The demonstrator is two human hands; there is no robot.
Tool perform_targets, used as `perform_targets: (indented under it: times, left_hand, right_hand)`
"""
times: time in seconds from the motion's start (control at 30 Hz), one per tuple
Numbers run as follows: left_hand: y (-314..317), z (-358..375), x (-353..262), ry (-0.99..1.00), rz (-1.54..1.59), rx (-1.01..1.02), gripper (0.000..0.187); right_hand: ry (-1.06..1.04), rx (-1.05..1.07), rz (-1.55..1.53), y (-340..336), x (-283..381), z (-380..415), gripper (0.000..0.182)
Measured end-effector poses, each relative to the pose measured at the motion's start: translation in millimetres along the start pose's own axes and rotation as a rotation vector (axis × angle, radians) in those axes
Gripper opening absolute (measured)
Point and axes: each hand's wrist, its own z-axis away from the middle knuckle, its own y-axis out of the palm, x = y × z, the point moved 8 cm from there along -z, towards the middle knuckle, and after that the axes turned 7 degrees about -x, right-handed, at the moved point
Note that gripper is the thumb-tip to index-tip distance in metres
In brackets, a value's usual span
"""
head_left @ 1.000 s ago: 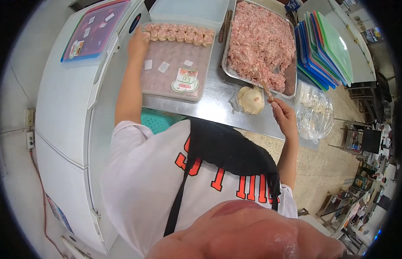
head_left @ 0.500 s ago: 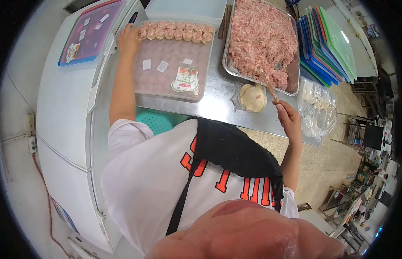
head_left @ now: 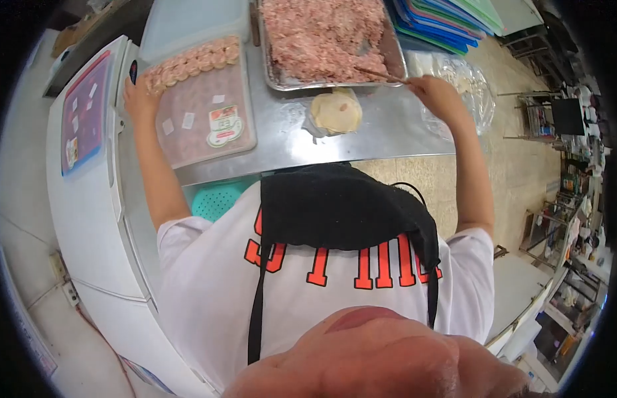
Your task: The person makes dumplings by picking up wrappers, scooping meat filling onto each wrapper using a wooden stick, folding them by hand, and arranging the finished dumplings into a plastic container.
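Observation:
My left hand (head_left: 141,99) reaches to the left edge of a flat plastic container (head_left: 202,142), beside the left end of the dumpling rows (head_left: 195,63). Its fingers look stretched out and slightly apart, with nothing visible in them. My right hand (head_left: 435,96) grips a thin wooden spatula (head_left: 384,76), whose far end dips into the ground meat (head_left: 321,40) at the tray's near right corner. The meat fills most of a metal tray (head_left: 295,85). A stack of round dough wrappers (head_left: 336,111) lies in front of the tray, between my hands.
Stacked coloured lids (head_left: 434,23) stand behind a clear plastic bag (head_left: 484,99) with pale contents. A translucent bin (head_left: 192,26) is at the back left. A white appliance (head_left: 89,192) borders the table on the left, and a green perforated basket (head_left: 219,199) sits below its edge.
The view has shifted, so the table appears lower and further left. My right hand has swung outward, laying the spatula flatter against the meat. My left hand stays near the dumpling rows' end.

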Motion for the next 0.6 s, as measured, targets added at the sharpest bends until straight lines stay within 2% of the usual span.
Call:
perform_targets:
  times: [0.03,0.07,0.13,0.2,0.23,0.27,0.3,0.37,0.47,0.6]
  left_hand:
    - [-23,1,-23,0.068,0.074,-0.080,0.046]
    - [-41,4,-47,0.065,0.075,-0.077,0.046]
    - [-83,20,-124,0.116,0.721,-0.032,0.036]
    - [-90,54,-201,-0.136,1.136,0.320,0.027]
    - [-93,73,-242,-0.107,1.140,0.413,0.026]
    - [-89,88,-278,0.015,1.131,0.469,0.024]
    - [-81,105,-311,0.139,1.117,0.528,0.023]
    - [-77,128,-360,0.381,1.067,0.313,0.020]
    - [-56,136,-397,0.366,0.954,0.308,0.020]
    - [-55,139,-403,0.328,0.902,0.282,0.017]
  right_hand:
    - [0.014,0.078,0.219,-7,-7,-7,0.030]
    - [0.013,0.082,0.221,-13,-9,-15,0.030]
    - [-0.031,0.081,0.484,-19,-11,-32,0.030]
    - [-0.135,-0.003,0.483,4,-11,-46,0.023]
    - [-0.214,-0.037,0.472,16,-3,-50,0.018]
    - [-0.518,-0.201,0.436,36,9,-44,0.017]
    - [-0.445,-0.171,0.489,41,16,-47,0.016]
    - [-0.490,-0.185,0.419,41,36,-36,0.016]
    - [-0.571,-0.186,0.354,27,40,-30,0.014]
    - [-0.496,-0.092,0.406,-8,15,-55,0.017]
